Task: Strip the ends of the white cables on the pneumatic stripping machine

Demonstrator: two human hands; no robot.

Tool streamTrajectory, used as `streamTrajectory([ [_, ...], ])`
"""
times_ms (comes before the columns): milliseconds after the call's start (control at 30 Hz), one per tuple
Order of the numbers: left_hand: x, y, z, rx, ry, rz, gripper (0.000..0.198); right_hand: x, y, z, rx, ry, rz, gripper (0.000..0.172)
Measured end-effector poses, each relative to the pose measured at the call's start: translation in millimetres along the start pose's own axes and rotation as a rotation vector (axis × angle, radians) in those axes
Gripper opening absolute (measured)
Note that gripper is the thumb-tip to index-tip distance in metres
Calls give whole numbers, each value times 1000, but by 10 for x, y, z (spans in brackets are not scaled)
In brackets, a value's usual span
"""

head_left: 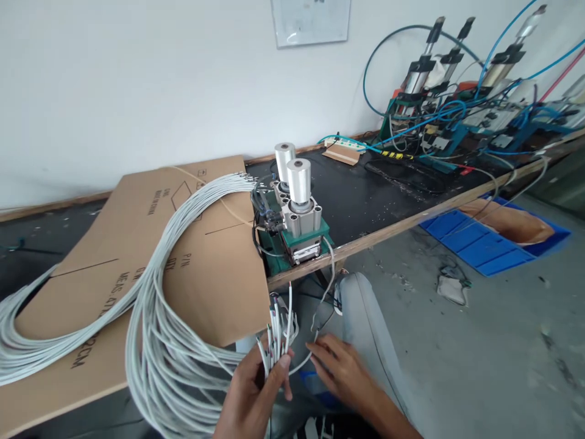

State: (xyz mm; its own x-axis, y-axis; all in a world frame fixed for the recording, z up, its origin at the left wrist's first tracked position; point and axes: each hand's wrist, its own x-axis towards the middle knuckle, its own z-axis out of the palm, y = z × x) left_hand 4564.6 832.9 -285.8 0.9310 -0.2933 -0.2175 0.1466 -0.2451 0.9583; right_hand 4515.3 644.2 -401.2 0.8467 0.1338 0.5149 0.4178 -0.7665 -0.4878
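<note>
My left hand (258, 387) is closed around a bunch of white cables (276, 341), their cut ends pointing up between thumb and fingers. Short coloured inner wires show at some tips. One single white cable (299, 367) curves away from the bunch to my right hand (342, 372), whose fingers are pinched at its end. Behind the left hand, the long coil of white cables (150, 317) spreads over a flat cardboard sheet (219, 286). Just beyond both hands, a small press with two silver cylinders (299, 207) stands on a green base at the bench edge.
The black bench (356, 213) has a wooden front edge. Farther right stand several pneumatic machines (420, 79) with blue hoses. A power strip (345, 144) lies by the wall. Below the bench is a blue bin (475, 247). My leg (365, 323) is under the hands.
</note>
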Motion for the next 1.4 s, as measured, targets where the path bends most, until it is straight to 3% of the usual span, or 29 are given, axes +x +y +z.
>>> streamTrajectory([
  [100,36,-12,-15,27,-48,41,44,5,-111,-35,204,12,166,28],
  [233,122,27,0,90,-125,87,39,489,-290,-186,868,67,538,31],
  [333,158,24,10,127,-175,165,35,830,-373,-247,1210,66,655,41],
  [400,157,-5,29,166,-123,224,29,927,-398,-268,1273,111,682,44],
  [467,141,-37,65,183,47,264,25,923,-410,-301,1273,97,687,46],
  [533,126,-46,112,156,226,260,26,863,-426,-351,1231,0,684,47],
  [600,128,-15,150,99,282,217,31,795,-452,-404,1138,-113,659,48],
  [800,239,222,151,-79,91,130,33,757,-519,-471,929,-179,494,44],
  [967,259,293,127,-118,33,133,28,798,-467,-483,857,-228,432,41],
  [1067,249,248,124,-61,45,145,25,793,-458,-475,834,-231,430,39],
  [1267,250,212,96,163,64,197,26,801,-499,-490,775,-71,476,33],
  [1400,255,252,70,240,15,184,22,818,-461,-603,657,-138,379,34],
])
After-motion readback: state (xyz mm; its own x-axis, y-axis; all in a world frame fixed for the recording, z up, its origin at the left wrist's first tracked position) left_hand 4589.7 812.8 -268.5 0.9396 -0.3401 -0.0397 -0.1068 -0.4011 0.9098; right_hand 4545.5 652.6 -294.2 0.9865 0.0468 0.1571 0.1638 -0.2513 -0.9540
